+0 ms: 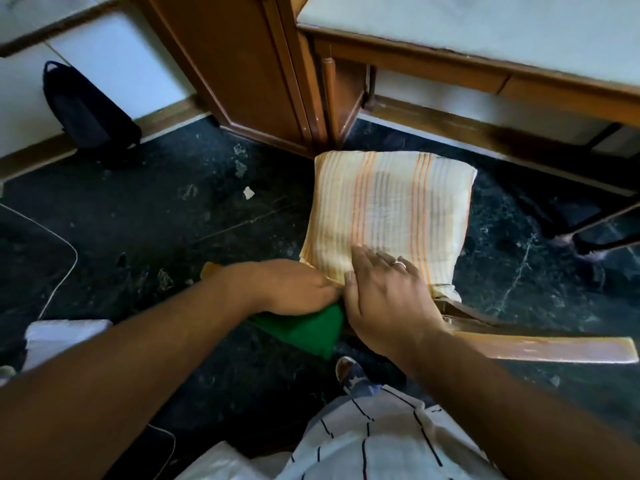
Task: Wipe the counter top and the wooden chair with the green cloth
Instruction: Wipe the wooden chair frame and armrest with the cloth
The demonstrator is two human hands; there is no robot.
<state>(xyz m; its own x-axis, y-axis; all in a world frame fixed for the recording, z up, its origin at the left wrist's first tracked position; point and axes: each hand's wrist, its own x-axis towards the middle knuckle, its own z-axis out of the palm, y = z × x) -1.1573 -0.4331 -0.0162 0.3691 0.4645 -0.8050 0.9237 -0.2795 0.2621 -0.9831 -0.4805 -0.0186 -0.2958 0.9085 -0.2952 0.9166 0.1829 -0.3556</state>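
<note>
On chair seat, striped cushion [388, 216] under flat R hand [388, 299]; L hand [291, 289] grips green cloth [304, 329].

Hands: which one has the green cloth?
The left hand grips the green cloth beside the chair; the right hand, with a ring, rests flat on the striped cushion.

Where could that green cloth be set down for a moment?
The far half of the striped cushion is bare. The pale counter top at upper right is free. The cushion's near edge is crowded: the left hand, gripping the green cloth, meets the right hand.
</note>
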